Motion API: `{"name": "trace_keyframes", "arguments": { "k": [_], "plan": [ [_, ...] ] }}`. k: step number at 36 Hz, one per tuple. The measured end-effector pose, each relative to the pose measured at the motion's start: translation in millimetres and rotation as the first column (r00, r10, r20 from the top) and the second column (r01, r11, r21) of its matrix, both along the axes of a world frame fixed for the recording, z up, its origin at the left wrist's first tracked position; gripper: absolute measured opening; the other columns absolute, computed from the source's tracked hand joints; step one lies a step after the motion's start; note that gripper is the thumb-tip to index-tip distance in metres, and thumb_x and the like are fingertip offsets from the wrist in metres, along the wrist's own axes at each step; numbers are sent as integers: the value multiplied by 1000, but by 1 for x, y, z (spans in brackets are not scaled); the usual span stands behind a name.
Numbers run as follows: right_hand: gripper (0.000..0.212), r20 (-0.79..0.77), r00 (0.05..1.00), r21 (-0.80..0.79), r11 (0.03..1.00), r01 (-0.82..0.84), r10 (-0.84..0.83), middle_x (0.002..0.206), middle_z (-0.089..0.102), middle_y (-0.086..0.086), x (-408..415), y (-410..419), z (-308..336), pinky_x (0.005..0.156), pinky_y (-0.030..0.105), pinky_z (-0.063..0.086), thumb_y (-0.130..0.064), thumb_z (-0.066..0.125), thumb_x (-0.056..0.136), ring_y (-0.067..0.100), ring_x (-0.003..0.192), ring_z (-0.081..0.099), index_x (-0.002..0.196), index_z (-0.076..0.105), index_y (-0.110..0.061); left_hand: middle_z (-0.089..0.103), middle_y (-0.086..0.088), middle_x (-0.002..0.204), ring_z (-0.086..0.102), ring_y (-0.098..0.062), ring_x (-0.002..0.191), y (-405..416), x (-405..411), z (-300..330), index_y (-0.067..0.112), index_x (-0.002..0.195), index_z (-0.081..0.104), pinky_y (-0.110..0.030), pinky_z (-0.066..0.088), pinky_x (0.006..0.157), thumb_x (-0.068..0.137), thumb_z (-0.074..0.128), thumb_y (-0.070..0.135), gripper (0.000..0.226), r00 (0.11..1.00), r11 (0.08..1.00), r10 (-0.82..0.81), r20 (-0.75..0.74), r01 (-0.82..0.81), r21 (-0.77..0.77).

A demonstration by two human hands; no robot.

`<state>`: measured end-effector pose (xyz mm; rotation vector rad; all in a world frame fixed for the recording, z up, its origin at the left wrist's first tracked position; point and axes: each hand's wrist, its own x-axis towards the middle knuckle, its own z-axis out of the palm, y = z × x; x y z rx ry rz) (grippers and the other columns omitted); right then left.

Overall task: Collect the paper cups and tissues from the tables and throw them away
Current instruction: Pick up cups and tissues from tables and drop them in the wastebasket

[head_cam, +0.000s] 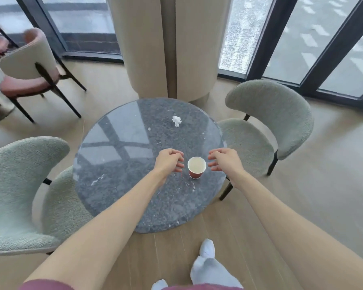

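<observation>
Round grey stone desk [117, 185] stands on a wood floor [172, 254], glossy top reflecting window frames. One paper cup [196, 167], red outside and pale inside, stands upright on the desk near its right edge, mouth open to the camera. One crumpled white tissue [176, 121] lies on the far half of the desk, well apart from the cup. A small white scrap [149, 129] lies to the left of the tissue.

Left hand [169, 161] is over the desk just left of the cup, fingers curled inward, grip holding nothing; its fingertips are near the cup's rim, contact cannot be confirmed. Right hand [223, 159] is just right of the cup, fingers loosely bent and spread toward it, grip released and holding nothing, a visible gap between fingertips and cup. The cup sits between the two hands.

Two grey-green upholstered chairs flank the desk: one at left [19, 195], one at right [268, 122]. A pink-seated chair [27, 65] stands further back at left. A beige column [168, 45] rises behind the desk, with dark-framed windows [323, 49] on either side. The person's white-socked feet [208, 266] are on the floor at the near side
</observation>
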<state>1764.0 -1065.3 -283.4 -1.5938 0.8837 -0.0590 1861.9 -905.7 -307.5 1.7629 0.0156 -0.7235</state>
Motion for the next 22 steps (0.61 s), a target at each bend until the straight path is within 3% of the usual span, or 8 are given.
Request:
{"name": "trace_keyframes", "arguments": {
  "k": [5, 9, 12, 15, 17, 19, 22],
  "plan": [
    [17, -79, 988, -56, 989, -135, 131, 86, 65, 9, 17, -25, -30, 56, 26, 51, -8, 48, 92, 16, 61, 58, 96, 64, -6, 66, -11, 99, 64, -20, 70, -24, 10, -20, 9, 98, 63, -32, 57, 61, 89, 49, 6, 17, 999, 991, 21, 36, -26, 130],
    [15, -231, 941, -123, 952, -282, 249, 82, 70, 10, 22, -45, -61, 71, 39, 60, -10, 52, 88, 18, 60, 62, 94, 66, -9, 61, -6, 102, 65, -21, 73, -33, 11, -35, 12, 106, 56, -36, 57, 70, 88, 56, 10, 19, 1000, 978, 21, 16, -24, 209],
    [22, -327, 889, -113, 921, -374, 321, 82, 72, 9, 23, -52, -82, 70, 38, 61, -13, 52, 85, 16, 56, 65, 101, 65, -12, 57, -6, 101, 63, -24, 74, -39, 9, -43, 10, 114, 51, -34, 56, 66, 89, 58, 11, 26, 998, 973, 29, -52, -16, 230],
    [37, -375, 852, -86, 901, -426, 367, 94, 72, 12, 29, -51, -98, 61, 32, 58, -15, 53, 84, 18, 54, 65, 120, 57, -11, 59, -9, 98, 62, -25, 76, -45, 10, -55, 8, 120, 49, -37, 56, 71, 88, 57, 10, 33, 992, 969, 40, -117, -10, 246],
    [45, -397, 832, -85, 887, -453, 387, 91, 73, 10, 35, -48, -107, 67, 36, 60, -20, 57, 85, 20, 55, 66, 129, 52, -12, 59, -7, 93, 63, -25, 78, -47, 12, -63, 8, 122, 49, -39, 57, 75, 88, 56, 8, 35, 990, 965, 36, -138, 2, 261],
    [48, -409, 822, -77, 883, -464, 396, 84, 74, 6, 44, -43, -114, 73, 41, 61, -25, 59, 85, 21, 57, 69, 131, 50, -15, 60, -6, 93, 64, -24, 79, -49, 14, -71, 10, 122, 51, -40, 57, 75, 88, 57, 8, 34, 987, 963, 30, -155, 13, 271],
    [41, -394, 838, -43, 903, -428, 378, 83, 75, 9, 57, -34, -124, 66, 41, 62, -22, 60, 85, 23, 57, 70, 125, 54, -13, 63, -9, 99, 63, -21, 73, -51, 17, -78, 13, 119, 52, -40, 58, 72, 86, 61, 8, 35, 983, 959, 18, -181, 34, 280]
  ]
}}
